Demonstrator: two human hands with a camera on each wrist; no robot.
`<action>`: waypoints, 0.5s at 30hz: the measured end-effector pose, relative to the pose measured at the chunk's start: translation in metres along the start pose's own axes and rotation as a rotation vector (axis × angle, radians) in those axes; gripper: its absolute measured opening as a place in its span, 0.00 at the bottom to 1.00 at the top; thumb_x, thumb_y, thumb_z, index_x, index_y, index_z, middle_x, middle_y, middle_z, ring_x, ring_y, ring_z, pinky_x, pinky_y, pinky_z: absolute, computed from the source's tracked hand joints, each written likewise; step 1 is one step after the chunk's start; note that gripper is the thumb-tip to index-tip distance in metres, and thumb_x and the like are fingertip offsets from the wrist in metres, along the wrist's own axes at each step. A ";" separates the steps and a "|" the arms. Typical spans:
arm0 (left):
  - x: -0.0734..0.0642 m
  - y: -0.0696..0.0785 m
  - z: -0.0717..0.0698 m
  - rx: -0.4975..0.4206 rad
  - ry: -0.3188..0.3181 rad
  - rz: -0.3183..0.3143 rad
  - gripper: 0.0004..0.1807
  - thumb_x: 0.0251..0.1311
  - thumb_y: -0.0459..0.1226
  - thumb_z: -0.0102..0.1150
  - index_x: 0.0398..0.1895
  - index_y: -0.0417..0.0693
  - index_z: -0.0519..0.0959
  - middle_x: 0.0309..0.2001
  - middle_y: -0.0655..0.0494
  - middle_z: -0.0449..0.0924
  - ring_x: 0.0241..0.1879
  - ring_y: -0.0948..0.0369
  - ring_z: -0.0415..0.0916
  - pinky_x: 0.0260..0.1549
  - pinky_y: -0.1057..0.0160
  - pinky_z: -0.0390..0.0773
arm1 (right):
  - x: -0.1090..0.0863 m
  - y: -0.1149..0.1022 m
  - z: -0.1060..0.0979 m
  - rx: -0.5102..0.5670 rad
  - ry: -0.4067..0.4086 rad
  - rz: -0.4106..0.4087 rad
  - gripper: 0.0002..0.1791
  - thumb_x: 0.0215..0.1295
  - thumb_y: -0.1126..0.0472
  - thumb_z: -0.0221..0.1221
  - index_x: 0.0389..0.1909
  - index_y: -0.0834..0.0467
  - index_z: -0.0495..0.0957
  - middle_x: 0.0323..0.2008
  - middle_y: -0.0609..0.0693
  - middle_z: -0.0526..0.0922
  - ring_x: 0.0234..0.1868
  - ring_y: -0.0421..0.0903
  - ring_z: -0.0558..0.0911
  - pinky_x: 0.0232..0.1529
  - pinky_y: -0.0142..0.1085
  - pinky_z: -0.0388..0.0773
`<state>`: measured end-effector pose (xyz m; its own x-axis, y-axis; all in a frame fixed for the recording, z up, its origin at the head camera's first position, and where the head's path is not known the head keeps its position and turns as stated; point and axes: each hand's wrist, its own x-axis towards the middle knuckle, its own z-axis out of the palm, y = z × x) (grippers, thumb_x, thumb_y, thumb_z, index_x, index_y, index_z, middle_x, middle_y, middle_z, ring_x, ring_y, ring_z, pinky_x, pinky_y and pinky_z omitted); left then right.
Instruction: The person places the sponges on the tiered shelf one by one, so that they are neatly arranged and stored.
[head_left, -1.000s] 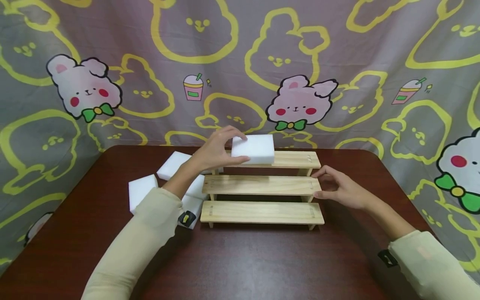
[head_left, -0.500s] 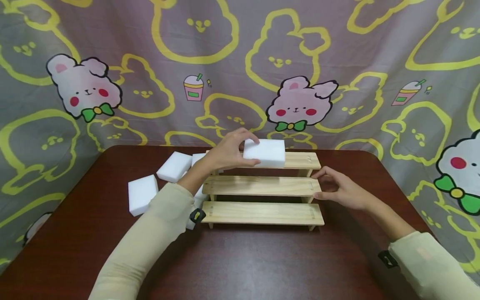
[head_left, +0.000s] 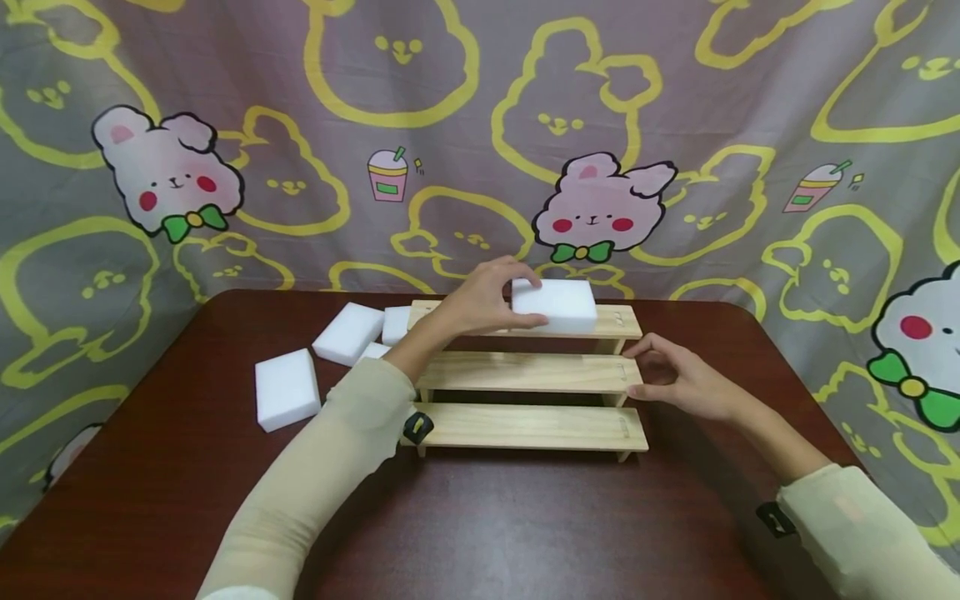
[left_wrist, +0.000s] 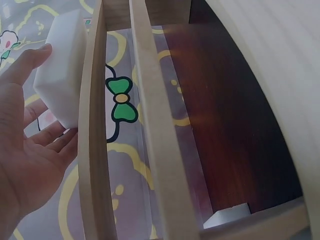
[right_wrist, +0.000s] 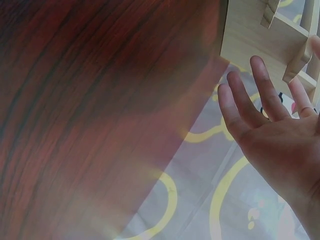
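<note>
Left hand (head_left: 486, 298), half open, pinches the block (head_left: 561, 304) at the top shelf (head_left: 617, 322); a bump could shift the rack (head_left: 525, 427) if the right hand (head_left: 686, 385), fingers spread, pinching its end, slackens

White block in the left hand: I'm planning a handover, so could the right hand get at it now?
Probably yes: the right hand, beside the middle shelf, would have to rise, but the right side of the white block looks free; the left hand grips its left.
</note>
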<state>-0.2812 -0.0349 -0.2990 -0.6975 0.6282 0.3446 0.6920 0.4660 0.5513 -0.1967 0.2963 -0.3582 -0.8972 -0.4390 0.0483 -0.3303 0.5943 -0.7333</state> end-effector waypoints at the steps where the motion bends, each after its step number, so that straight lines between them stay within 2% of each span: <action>1: 0.001 0.000 0.001 0.001 0.000 0.000 0.27 0.53 0.45 0.79 0.53 0.42 0.84 0.54 0.46 0.80 0.48 0.54 0.74 0.48 0.58 0.75 | 0.000 0.000 0.000 0.002 0.000 -0.001 0.24 0.65 0.62 0.71 0.57 0.61 0.71 0.54 0.62 0.83 0.51 0.56 0.83 0.47 0.40 0.84; 10: 0.011 0.000 0.009 0.030 -0.001 0.035 0.25 0.52 0.45 0.80 0.49 0.42 0.85 0.51 0.47 0.83 0.48 0.54 0.73 0.47 0.60 0.73 | 0.000 0.001 0.000 0.000 0.002 -0.011 0.24 0.65 0.62 0.71 0.57 0.60 0.71 0.55 0.62 0.83 0.52 0.56 0.83 0.47 0.39 0.84; 15: 0.014 0.002 0.013 0.017 -0.001 0.031 0.25 0.52 0.45 0.80 0.49 0.41 0.85 0.53 0.45 0.83 0.50 0.53 0.73 0.47 0.61 0.74 | 0.001 0.001 0.000 0.001 0.004 -0.010 0.24 0.65 0.62 0.71 0.57 0.60 0.72 0.55 0.61 0.83 0.53 0.55 0.83 0.47 0.39 0.84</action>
<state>-0.2871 -0.0173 -0.3029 -0.6753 0.6433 0.3608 0.7167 0.4569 0.5268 -0.1976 0.2966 -0.3595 -0.8948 -0.4426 0.0581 -0.3392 0.5894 -0.7332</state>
